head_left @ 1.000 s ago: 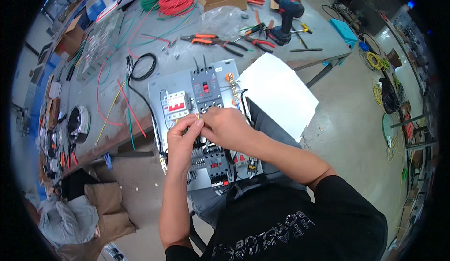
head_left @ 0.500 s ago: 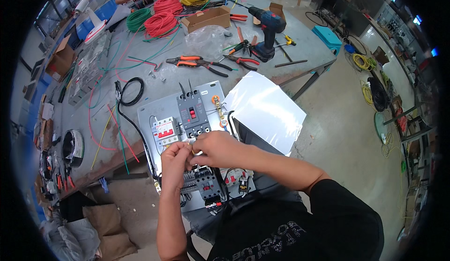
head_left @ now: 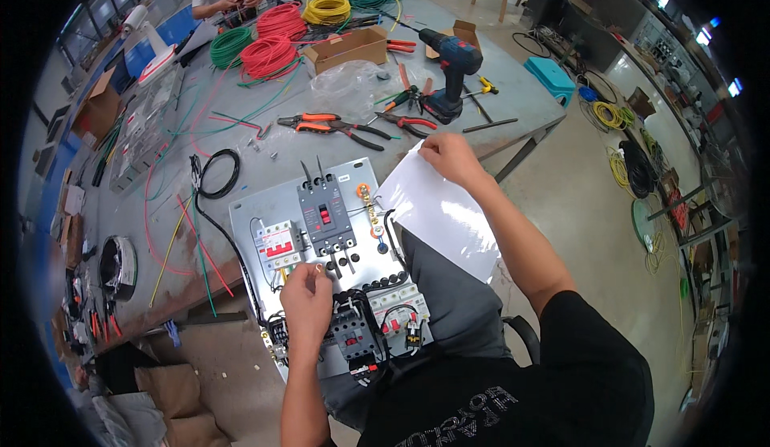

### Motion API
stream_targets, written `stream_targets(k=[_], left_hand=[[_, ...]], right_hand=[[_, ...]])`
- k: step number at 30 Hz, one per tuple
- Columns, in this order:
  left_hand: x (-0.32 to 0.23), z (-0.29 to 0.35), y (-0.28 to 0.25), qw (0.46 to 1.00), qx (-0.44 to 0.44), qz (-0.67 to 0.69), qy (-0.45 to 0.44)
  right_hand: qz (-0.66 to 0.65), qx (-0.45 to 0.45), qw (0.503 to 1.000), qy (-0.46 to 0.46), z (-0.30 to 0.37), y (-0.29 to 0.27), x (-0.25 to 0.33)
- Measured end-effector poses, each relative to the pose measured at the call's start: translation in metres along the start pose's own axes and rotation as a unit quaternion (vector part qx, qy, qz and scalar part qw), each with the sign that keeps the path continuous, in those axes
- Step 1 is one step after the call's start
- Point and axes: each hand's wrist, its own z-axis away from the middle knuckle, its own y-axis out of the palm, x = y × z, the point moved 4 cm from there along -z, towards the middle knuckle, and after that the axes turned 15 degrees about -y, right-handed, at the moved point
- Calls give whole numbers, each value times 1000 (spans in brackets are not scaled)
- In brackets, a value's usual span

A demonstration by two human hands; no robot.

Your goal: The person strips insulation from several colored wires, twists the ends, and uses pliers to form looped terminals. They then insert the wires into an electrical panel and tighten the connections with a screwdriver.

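Observation:
My left hand (head_left: 307, 298) is closed in a pinch over the lower left of a metal mounting plate (head_left: 247, 206), just below a small white circuit breaker (head_left: 279, 242) with red levers. What its fingertips hold is too small to make out. My right hand (head_left: 451, 158) reaches beyond the plate and grips the far edge of a glossy white sheet (head_left: 449, 226). A larger grey circuit breaker (head_left: 325, 213) with a red switch stands mid-plate, beside a brass terminal bar (head_left: 372, 210). Nearer me sit a black contactor (head_left: 351, 336) and white modules with red switches (head_left: 401, 318).
Orange-handled pliers (head_left: 333, 126), a cordless drill (head_left: 455, 74), an open cardboard box (head_left: 349, 48) and coils of red wire (head_left: 277, 39) lie on the grey workbench (head_left: 265, 170). Another person's hands (head_left: 239, 2) work at its far end. A black cable (head_left: 216, 216) runs along the plate's left side.
My right hand has left my left hand and moved right and away to the white sheet's far edge. The sheet has shifted slightly. My left hand stays pinched near the small circuit breaker.

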Motion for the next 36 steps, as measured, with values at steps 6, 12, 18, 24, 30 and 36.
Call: stream_targets(k=[6,12,18,24,30,36], left_hand=[[12,-3,0,999,-28,-11,33],[5,-5,9,1000,18,2,17],[14,-7,3,999,24,25,-11],[15,-18,11,996,71,52,-13],[1,-15,0,969,145,133,-148],[4,-13,-5,965,144,120,-182]], right_hand=[[81,9,996,22,-21,6,-46],[74,21,995,57,-11,10,-65],[95,-48,986,125,-36,-42,-109],[196,-140,966,96,-72,-83,-248],[250,58,964,71,-101,-47,-298],[198,39,978,43,-109,-38,-274]])
